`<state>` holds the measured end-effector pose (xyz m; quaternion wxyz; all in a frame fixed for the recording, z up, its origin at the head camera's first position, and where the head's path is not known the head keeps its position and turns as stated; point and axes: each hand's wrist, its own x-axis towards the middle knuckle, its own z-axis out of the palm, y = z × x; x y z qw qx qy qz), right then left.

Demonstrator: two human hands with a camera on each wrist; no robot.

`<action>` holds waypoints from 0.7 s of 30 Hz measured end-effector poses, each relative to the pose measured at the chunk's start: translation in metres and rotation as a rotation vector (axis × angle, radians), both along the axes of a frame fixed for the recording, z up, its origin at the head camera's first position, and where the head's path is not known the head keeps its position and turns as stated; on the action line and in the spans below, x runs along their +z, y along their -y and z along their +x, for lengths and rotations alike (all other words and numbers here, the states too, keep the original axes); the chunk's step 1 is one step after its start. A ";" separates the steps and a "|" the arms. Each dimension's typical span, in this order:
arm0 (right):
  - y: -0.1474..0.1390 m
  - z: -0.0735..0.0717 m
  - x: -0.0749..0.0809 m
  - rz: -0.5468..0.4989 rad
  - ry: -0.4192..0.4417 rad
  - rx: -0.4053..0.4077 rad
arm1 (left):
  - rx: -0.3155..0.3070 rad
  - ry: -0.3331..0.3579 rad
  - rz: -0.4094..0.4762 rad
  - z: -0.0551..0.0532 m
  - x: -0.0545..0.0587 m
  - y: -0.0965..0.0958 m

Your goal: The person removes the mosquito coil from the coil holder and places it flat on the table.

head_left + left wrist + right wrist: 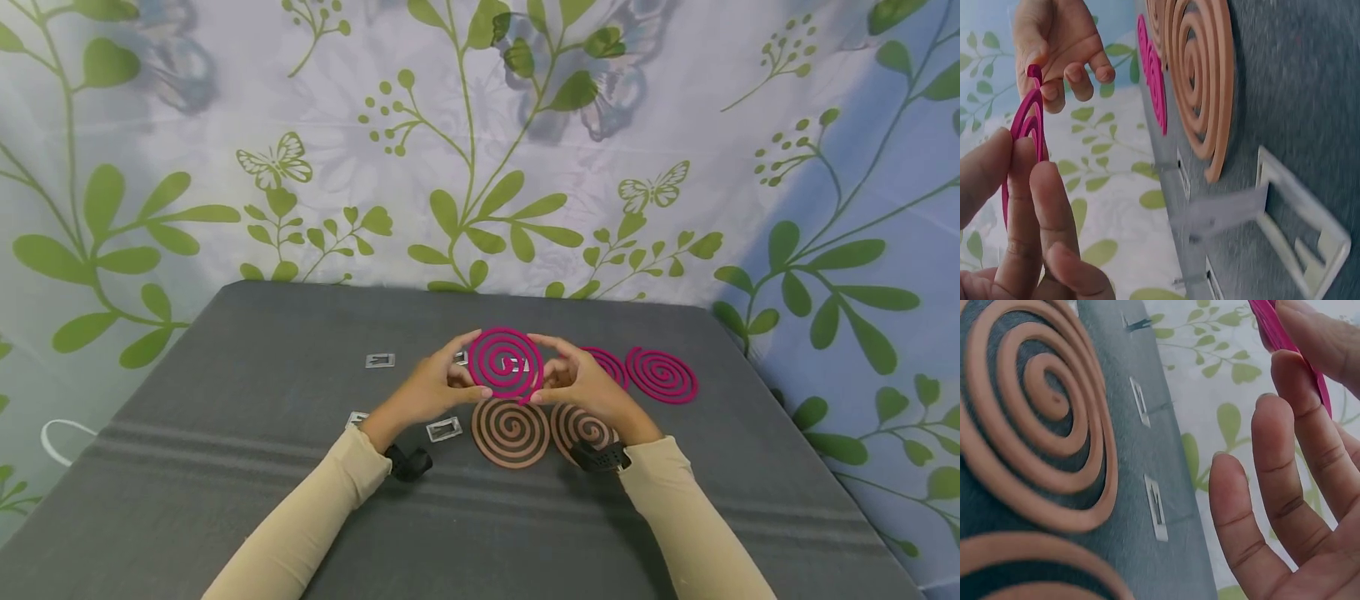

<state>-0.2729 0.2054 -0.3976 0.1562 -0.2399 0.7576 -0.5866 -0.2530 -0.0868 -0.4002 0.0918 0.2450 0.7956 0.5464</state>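
Observation:
Up in front of me, both hands hold a pink mosquito coil point(507, 365) by its opposite edges. My left hand point(433, 385) pinches the left edge between thumb and fingers; in the left wrist view the coil point(1018, 125) appears nearly edge-on. At the right edge, my right hand point(592, 387) pinches the coil with thumb and index finger, its other fingers spread free in the right wrist view. Below the held coil lies a brown mosquito coil point(512, 428). A second brown coil point(588, 432) lies partly hidden under the right wrist.
Two more pink coils, one in full sight point(663, 375) and one point(611, 365) half behind the right hand, lie at the right. Several small metal coil stands point(380, 361) lie about the grey table point(225, 467), one point(444, 429) near the left wrist. A patterned curtain point(337, 192) hangs behind.

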 end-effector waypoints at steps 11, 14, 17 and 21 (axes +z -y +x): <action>-0.024 0.008 -0.008 0.028 -0.035 0.019 | 0.005 -0.015 -0.032 0.008 -0.011 -0.022; -0.031 0.010 -0.010 0.024 -0.028 0.016 | 0.001 -0.016 -0.031 0.010 -0.012 -0.029; -0.039 0.012 -0.012 0.031 -0.023 0.015 | -0.002 -0.006 -0.037 0.012 -0.012 -0.035; -0.050 0.015 -0.016 0.052 -0.045 0.014 | -0.007 0.010 -0.051 0.014 -0.013 -0.045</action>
